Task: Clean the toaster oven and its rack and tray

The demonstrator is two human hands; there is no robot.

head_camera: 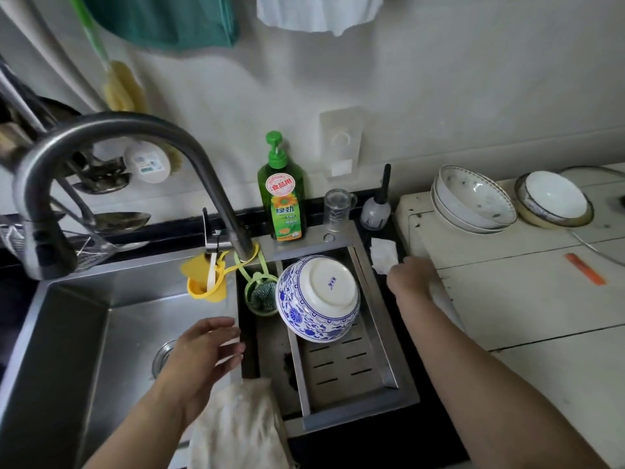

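Far left, a utensil rack (67,238) with ladles hangs against the wall. Steel sink (77,333) below, drain (164,357) partly behind the left hand (206,353) — the hand hovers over the basin's right edge, fingers spread and loosely curved, holding nothing. Curved faucet (111,137) arches overhead. A yellow holder (203,279) and a green-framed scrubber (262,294) hang off the faucet base. A pale cloth (236,424) is draped over the sink divider just below the left wrist. Green dish soap bottle (282,194) stands on the back ledge. The blue-and-white bowl (319,297) lies upside down, tilted, in the slotted drain tray (341,367) of the smaller basin. A clear glass cup (338,209) and a small brush in a stand (377,206) sit behind it. White wipe (384,257) lies on the dark counter; the right hand (411,277) reaches to its edge, touching or just beside it — grip blurred, cannot tell. White worktop (524,299) at right carries stacked bowls (473,201), a white plate (554,199), an orange stick (585,269). Toaster oven, rack and tray are out of view.
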